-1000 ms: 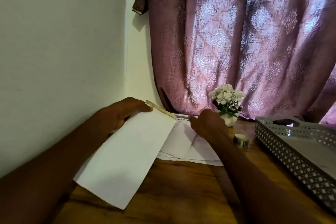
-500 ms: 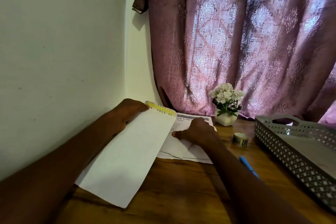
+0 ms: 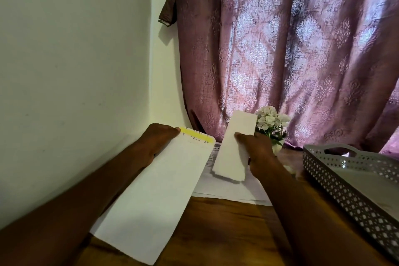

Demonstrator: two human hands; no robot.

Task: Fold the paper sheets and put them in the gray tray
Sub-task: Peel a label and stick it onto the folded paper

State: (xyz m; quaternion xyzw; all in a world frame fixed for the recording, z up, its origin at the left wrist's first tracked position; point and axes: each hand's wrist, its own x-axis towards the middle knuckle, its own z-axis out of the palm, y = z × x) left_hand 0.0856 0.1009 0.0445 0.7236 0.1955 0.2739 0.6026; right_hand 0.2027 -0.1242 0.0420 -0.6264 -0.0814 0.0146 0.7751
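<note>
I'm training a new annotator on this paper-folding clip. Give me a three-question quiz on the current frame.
1. True or false: the left hand grips a folded sheet with a yellow strip.
2. The right hand holds: A) a pen B) a narrow folded sheet C) the flower pot
3. Fill in: the gray tray lies to the ____ of both hands.

Key: 1 true; 2 B; 3 right
</note>
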